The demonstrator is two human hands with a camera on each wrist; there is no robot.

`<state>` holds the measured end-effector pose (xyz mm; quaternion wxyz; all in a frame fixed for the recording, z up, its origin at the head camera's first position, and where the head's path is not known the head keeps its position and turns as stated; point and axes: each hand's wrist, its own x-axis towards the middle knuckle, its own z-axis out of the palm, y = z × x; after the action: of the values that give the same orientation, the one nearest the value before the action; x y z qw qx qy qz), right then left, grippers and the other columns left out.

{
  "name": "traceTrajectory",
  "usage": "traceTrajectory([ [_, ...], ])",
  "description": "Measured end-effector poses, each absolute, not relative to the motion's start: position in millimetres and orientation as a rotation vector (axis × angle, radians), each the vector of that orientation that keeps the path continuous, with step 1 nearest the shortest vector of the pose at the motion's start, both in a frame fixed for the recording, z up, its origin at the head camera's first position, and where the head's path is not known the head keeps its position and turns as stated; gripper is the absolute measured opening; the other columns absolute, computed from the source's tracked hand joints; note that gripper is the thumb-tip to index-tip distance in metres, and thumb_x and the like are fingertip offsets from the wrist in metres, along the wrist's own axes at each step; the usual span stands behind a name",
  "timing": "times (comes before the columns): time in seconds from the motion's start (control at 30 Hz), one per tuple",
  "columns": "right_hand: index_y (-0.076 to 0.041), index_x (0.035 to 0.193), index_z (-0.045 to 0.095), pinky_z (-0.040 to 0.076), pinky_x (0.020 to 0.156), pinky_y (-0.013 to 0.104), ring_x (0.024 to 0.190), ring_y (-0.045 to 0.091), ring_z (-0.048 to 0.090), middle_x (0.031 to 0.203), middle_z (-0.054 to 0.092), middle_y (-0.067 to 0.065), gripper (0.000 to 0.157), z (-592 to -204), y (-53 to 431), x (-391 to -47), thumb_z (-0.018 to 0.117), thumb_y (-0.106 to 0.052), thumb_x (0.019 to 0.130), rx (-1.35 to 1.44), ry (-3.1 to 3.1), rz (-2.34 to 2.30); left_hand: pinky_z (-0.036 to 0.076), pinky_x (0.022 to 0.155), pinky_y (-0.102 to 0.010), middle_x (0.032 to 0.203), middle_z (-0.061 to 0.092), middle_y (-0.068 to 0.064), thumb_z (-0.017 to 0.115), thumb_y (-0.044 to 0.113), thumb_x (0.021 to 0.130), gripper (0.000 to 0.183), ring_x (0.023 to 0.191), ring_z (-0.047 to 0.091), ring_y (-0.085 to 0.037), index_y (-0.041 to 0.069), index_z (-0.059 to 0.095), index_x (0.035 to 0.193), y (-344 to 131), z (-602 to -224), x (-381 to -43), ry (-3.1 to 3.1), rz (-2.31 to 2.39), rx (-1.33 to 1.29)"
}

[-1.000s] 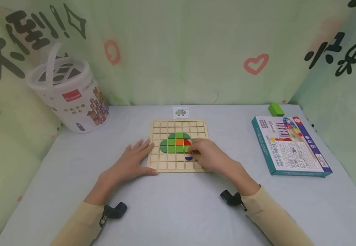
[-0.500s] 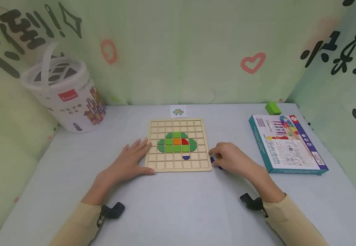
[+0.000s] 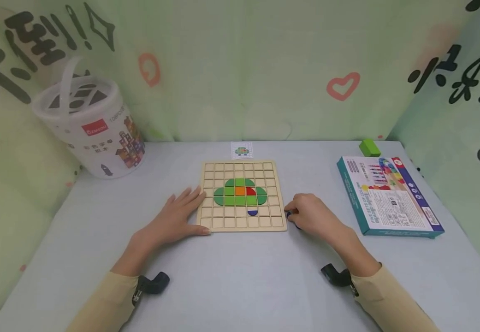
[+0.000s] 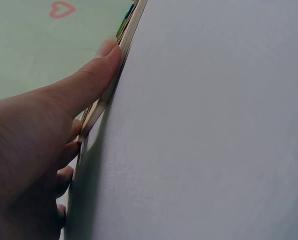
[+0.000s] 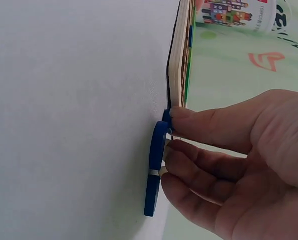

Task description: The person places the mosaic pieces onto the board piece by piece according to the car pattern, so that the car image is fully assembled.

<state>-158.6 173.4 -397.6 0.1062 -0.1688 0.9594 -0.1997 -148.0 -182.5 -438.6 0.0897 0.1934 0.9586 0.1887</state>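
A wooden grid board point(image 3: 223, 224) lies flat on the table. On it, green pieces point(image 3: 240, 200) form a rounded shape around an orange square point(image 3: 240, 191) and a red piece point(image 3: 250, 191). Below them sits a blue half-round piece point(image 3: 252, 212). My left hand point(image 3: 175, 214) rests with spread fingers along the board's left edge, thumb point(image 4: 108, 52) at its near corner. Just off the right edge, my right hand point(image 3: 313, 213) pinches a blue piece point(image 5: 167, 118) between thumb and finger. More blue pieces point(image 5: 158, 145) stand by its fingertips, partly hidden in the head view.
A small picture card point(image 3: 241, 150) with a similar pattern lies beyond the board. The white bucket point(image 3: 98, 143) stands at the back left. On the right lies a flat box point(image 3: 393, 198), a green block point(image 3: 370, 148) behind it.
My right hand has left the board's right part, uncovering a green piece there, and moved right to the blue pieces beside the edge. My left hand has stayed in place.
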Motion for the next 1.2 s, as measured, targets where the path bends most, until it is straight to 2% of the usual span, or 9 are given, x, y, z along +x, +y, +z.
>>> traceTrajectory([
  [0.07, 0.002, 0.107, 0.076, 0.048, 0.063, 0.027, 0.073, 0.016, 0.054, 0.089, 0.068, 0.008, 0.022, -397, 174, -157, 0.070, 0.002, 0.086, -0.510, 2.832, -0.572, 0.010, 0.122, -0.065, 0.167, 0.019, -0.005, 0.070, 0.067, 0.078, 0.106, 0.156, 0.012, -0.035, 0.016, 0.025, 0.159, -182, -439, -149, 2.852, 0.555, 0.576],
  [0.17, -0.002, 0.095, 0.076, 0.048, 0.063, 0.028, 0.072, 0.015, 0.055, 0.084, 0.069, 0.005, 0.013, -395, 174, -156, 0.069, 0.002, 0.086, -0.555, 2.836, -0.553, 0.010, 0.122, -0.065, 0.167, 0.019, -0.006, 0.071, 0.067, 0.078, 0.106, 0.155, 0.012, -0.036, 0.015, 0.025, 0.159, -182, -438, -149, 2.852, 0.552, 0.577],
  [0.37, -0.009, 0.080, 0.064, 0.041, 0.054, 0.026, 0.062, 0.015, 0.051, 0.068, 0.058, 0.002, 0.013, -390, 176, -157, 0.064, 0.003, 0.083, -0.532, 2.794, -0.612, 0.010, 0.122, -0.065, 0.167, 0.019, -0.006, 0.071, 0.065, 0.078, 0.105, 0.155, 0.012, -0.036, 0.015, 0.026, 0.158, -182, -437, -148, 2.849, 0.554, 0.569],
  [0.6, -0.009, 0.081, 0.059, 0.040, 0.052, 0.025, 0.061, 0.014, 0.049, 0.067, 0.054, 0.002, 0.014, -393, 167, -166, 0.059, 0.004, 0.086, -0.605, 2.773, -0.721, 0.009, 0.122, -0.065, 0.168, 0.018, -0.005, 0.071, 0.066, 0.078, 0.106, 0.156, 0.012, -0.036, 0.016, 0.025, 0.159, -182, -438, -148, 2.848, 0.563, 0.561],
  [0.7, -0.007, 0.093, 0.066, 0.043, 0.056, 0.026, 0.065, 0.015, 0.051, 0.073, 0.061, 0.003, 0.013, -394, 163, -169, 0.060, 0.003, 0.088, -0.613, 2.807, -0.755, 0.009, 0.122, -0.065, 0.168, 0.018, -0.005, 0.071, 0.067, 0.078, 0.106, 0.156, 0.011, -0.035, 0.016, 0.025, 0.159, -182, -439, -148, 2.844, 0.569, 0.562],
  [0.83, -0.006, 0.106, 0.073, 0.049, 0.066, 0.029, 0.072, 0.016, 0.057, 0.085, 0.072, 0.005, 0.021, -392, 155, -172, 0.062, 0.001, 0.090, -0.626, 2.850, -0.801, 0.009, 0.122, -0.065, 0.168, 0.018, -0.005, 0.070, 0.068, 0.078, 0.106, 0.156, 0.012, -0.035, 0.016, 0.025, 0.159, -184, -440, -148, 2.849, 0.566, 0.566],
  [1.03, -0.006, 0.090, 0.076, 0.053, 0.074, 0.033, 0.078, 0.017, 0.059, 0.088, 0.072, 0.004, 0.011, -388, 134, -177, 0.066, -0.002, 0.089, -0.662, 2.857, -0.861, 0.009, 0.122, -0.065, 0.168, 0.017, -0.004, 0.070, 0.068, 0.078, 0.106, 0.156, 0.011, -0.034, 0.017, 0.025, 0.159, -183, -439, -149, 2.845, 0.576, 0.567],
  [1.2, -0.006, 0.087, 0.077, 0.053, 0.074, 0.031, 0.080, 0.017, 0.059, 0.087, 0.070, 0.004, 0.009, -392, 116, -182, 0.069, -0.001, 0.087, -0.692, 2.837, -0.898, 0.008, 0.122, -0.064, 0.168, 0.017, -0.003, 0.070, 0.069, 0.077, 0.106, 0.156, 0.010, -0.034, 0.018, 0.025, 0.159, -184, -440, -149, 2.842, 0.580, 0.555],
])
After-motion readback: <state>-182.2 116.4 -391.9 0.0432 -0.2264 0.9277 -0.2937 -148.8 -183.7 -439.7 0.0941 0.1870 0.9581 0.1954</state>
